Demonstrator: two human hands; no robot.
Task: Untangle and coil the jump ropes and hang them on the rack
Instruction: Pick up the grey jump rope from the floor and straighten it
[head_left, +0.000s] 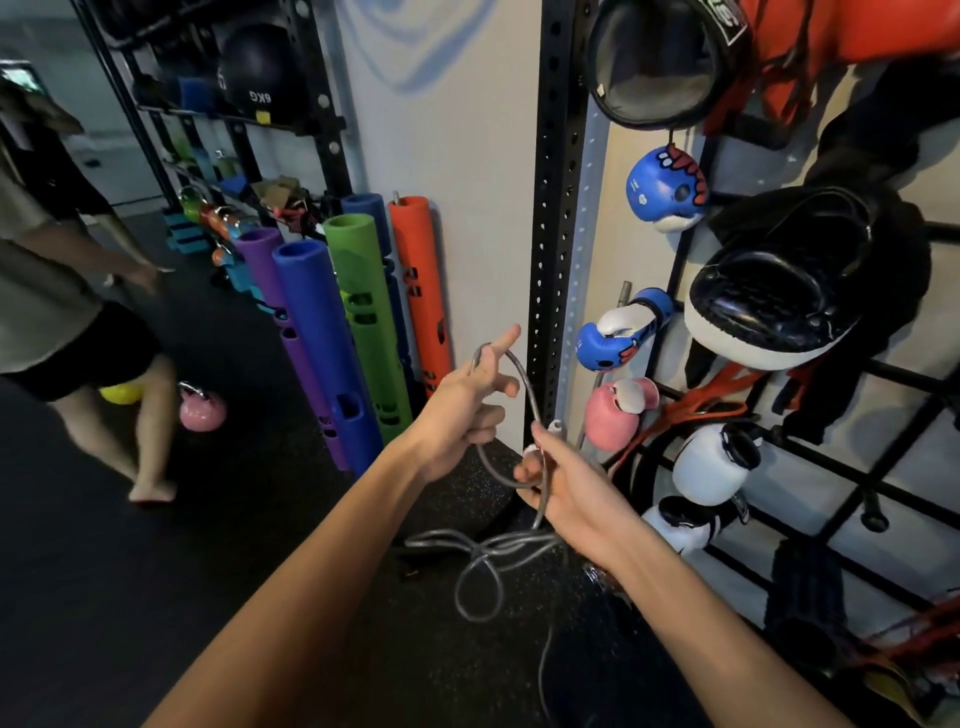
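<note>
Grey plastic-cord jump rope (529, 395): one loop arches from our left hand (467, 400), fingers curled round it, to our right hand (563, 486), whose grip pinches it; the tangle hangs below the right hand, which is nearer the black wire-grid rack (919, 376).

Four upright tubes stand against the white wall (457, 156): purple tube (260, 270), blue tube (322, 332), green tube (358, 291), orange tube (418, 270). Pink kettlebell (202, 408) on the dark floor (104, 571), near a barefoot person (62, 291) in black shorts. Black ball (254, 73) marked 6KG on a far shelf. Hanging at right: blue boxing glove (667, 187), pink glove (613, 415), black-and-white pad (769, 306).
</note>
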